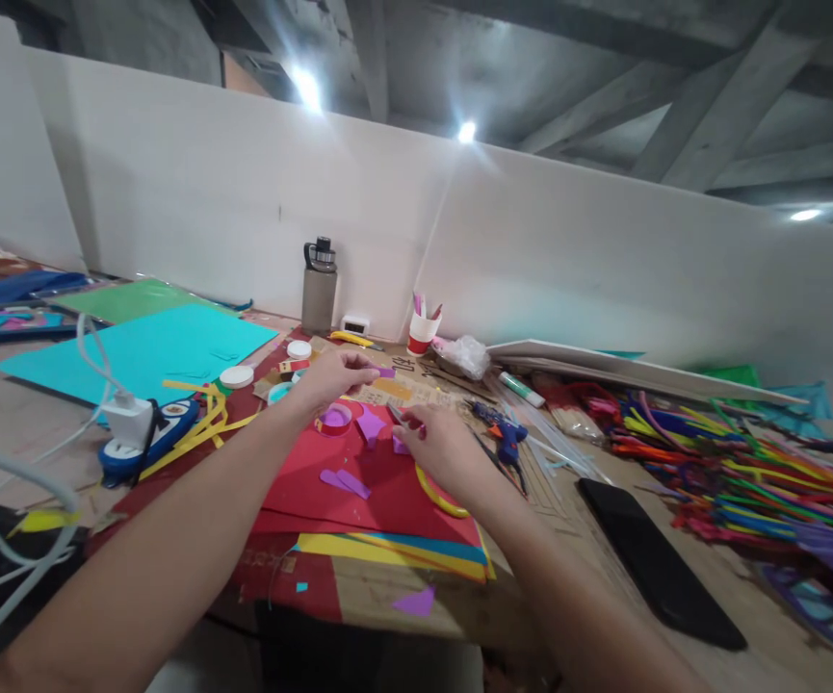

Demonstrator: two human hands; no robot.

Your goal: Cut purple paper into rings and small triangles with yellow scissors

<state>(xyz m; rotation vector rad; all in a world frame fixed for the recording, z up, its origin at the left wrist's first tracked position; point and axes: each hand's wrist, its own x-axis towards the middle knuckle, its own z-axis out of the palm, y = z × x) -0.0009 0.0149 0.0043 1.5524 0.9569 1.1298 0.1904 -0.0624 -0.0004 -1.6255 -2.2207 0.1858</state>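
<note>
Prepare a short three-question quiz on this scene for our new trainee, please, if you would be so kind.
1. True or false: the phone lies to the right of the red paper in the picture.
2. Which of these stands upright by the wall? A) the phone; B) the bottle; C) the red paper.
3. Fill in the colour: the left hand holds a small ____ scrap.

Key: 1. True. 2. B. 3. Purple.

Yellow loop (pixel 431 496): partly hidden by right hand (pixel 443 448)
Purple strip (pixel 387 372): end covered by left fingers (pixel 358 359)
White cable (pixel 71 503): cut off at left
Little display (pixel 355 326): too small to read
</note>
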